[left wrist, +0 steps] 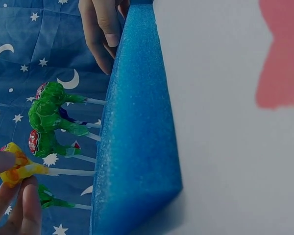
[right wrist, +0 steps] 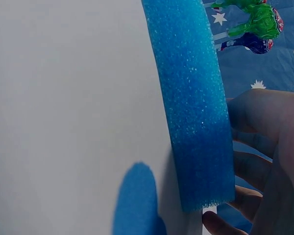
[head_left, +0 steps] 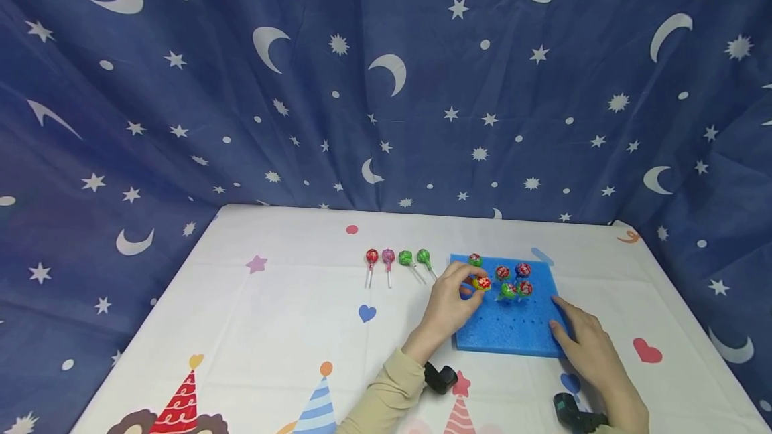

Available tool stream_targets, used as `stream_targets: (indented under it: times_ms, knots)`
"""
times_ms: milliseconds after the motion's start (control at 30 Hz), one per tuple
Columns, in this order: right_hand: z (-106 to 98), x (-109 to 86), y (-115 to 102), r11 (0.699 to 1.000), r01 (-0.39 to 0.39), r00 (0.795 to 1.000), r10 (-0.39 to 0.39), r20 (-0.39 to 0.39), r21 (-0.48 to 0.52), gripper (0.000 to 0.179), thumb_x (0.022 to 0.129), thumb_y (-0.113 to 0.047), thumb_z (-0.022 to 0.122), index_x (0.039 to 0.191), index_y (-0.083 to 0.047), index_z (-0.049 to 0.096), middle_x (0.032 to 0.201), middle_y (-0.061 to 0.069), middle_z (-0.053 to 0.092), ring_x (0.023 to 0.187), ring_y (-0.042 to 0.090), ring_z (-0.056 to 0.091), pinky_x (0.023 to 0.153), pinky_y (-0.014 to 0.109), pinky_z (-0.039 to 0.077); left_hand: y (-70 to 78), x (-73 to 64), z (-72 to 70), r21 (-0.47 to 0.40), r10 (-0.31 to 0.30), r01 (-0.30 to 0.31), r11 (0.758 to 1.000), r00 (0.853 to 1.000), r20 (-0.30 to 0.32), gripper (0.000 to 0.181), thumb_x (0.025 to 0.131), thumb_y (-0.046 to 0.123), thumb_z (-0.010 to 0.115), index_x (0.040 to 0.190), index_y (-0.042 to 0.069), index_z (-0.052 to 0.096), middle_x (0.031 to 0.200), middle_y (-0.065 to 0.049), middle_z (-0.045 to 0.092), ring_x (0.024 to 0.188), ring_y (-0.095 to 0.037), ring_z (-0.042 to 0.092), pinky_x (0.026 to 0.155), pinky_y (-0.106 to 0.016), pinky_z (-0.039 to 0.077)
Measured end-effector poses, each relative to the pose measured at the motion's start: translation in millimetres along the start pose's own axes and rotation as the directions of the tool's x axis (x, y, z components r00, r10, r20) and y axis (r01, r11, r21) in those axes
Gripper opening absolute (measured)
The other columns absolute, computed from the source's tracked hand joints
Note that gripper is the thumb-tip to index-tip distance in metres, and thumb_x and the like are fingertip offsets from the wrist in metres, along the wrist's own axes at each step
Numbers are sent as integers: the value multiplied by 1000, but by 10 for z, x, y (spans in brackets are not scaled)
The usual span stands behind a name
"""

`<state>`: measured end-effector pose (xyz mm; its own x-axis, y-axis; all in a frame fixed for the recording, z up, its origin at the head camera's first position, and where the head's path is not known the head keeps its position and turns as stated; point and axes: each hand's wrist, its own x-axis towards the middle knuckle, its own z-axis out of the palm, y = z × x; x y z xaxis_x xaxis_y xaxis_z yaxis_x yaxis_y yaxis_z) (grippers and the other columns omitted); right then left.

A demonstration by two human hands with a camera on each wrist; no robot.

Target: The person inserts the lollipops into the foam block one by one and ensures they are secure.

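Observation:
My left hand (head_left: pixel 449 307) pinches a yellow-wrapped lollipop (head_left: pixel 482 283) by its candy head, over the left part of a blue foam block (head_left: pixel 500 337). In the left wrist view the yellow lollipop's white stick (left wrist: pixel 71 172) reaches the block's top face. Several other lollipops stand upright in the block, among them a green one (head_left: pixel 475 260) at the back left, a red one (head_left: pixel 502 272) and a dark blue one (head_left: pixel 523 270). My right hand (head_left: pixel 588 343) rests against the block's right edge, its fingers (right wrist: pixel 252 169) loosely bent along the side.
Left of the block, a row of lollipops lies on the white patterned tablecloth (head_left: pixel 289 313): a red one (head_left: pixel 372 256), a pink one (head_left: pixel 388 257) and two green ones (head_left: pixel 406 258). A dark blue curtain (head_left: pixel 338 119) with moons and stars hangs behind the table.

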<state>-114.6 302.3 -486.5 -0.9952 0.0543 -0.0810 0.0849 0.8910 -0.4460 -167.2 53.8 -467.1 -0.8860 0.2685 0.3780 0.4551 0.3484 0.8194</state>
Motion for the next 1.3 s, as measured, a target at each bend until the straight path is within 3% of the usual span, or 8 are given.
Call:
stream_targets:
  times_ms: [233, 400, 767, 1300]
  knots:
    - [4, 0, -3, 1000, 10, 1000, -10, -10, -7, 63, 100, -38, 44, 148, -1, 29, 145, 34, 32, 131, 57, 26, 99, 76, 23, -1, -5, 2, -18, -13, 14, 1000, 1000, 3, 29, 85, 5, 68, 114, 11, 64, 110, -4, 61, 89, -20, 65, 78, -21, 55]
    - [1, 11, 0, 1000, 4, 1000, -4, -2, -7, 63, 100, -39, 44, 148, -1, 28, 146, 34, 31, 132, 57, 25, 100, 76, 22, -20, -13, 24, 9, -18, 18, 1000, 1000, 0, 28, 86, 7, 69, 113, 12, 65, 108, -3, 62, 90, -16, 64, 75, -16, 52]
    - [6, 11, -1, 1000, -3, 1000, 3, -2, 1, 62, 100, -36, 43, 148, -1, 27, 146, 35, 31, 132, 58, 25, 98, 77, 22, -64, -30, 67, 42, -54, 54, 998, 998, -11, 26, 86, 11, 69, 111, 15, 66, 108, -1, 63, 89, -16, 65, 74, -18, 54]
    - [-3, 14, -7, 1000, -14, 1000, 14, 17, -8, 63, 100, -38, 43, 149, -1, 27, 147, 34, 30, 133, 57, 23, 100, 76, 21, -85, -37, 88, 62, -40, 41, 997, 999, -18, 25, 86, 12, 70, 110, 16, 65, 108, 0, 63, 87, -15, 65, 73, -18, 53]
